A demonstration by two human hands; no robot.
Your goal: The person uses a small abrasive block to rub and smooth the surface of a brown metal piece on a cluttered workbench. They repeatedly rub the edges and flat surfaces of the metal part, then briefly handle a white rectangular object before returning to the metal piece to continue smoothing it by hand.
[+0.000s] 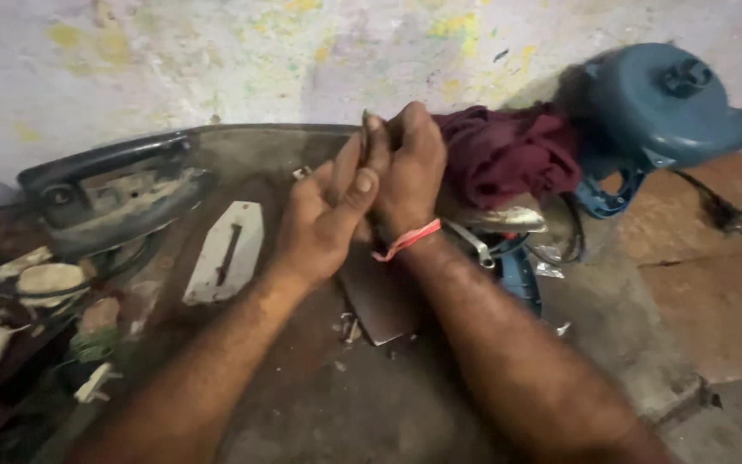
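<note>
My left hand (324, 215) and my right hand (407, 172) are pressed together at the middle of the view, above a dirty workbench (302, 404). Between the fingers a thin dark metal piece (364, 129) sticks up; both hands close on it. A red thread band (405, 241) circles my right wrist. Below the hands lies a flat brown plate (380, 301). To the left rests a white, coffin-shaped plate with a slot (227, 252).
A dark clothes-iron housing with handle (109, 193) lies at the left. A maroon cloth (508, 155) and a blue blower-like tool (667, 107) sit at the right, with a spanner (472, 241) by them. Loose wires and pale parts (36, 292) crowd the left edge. A stained wall stands behind.
</note>
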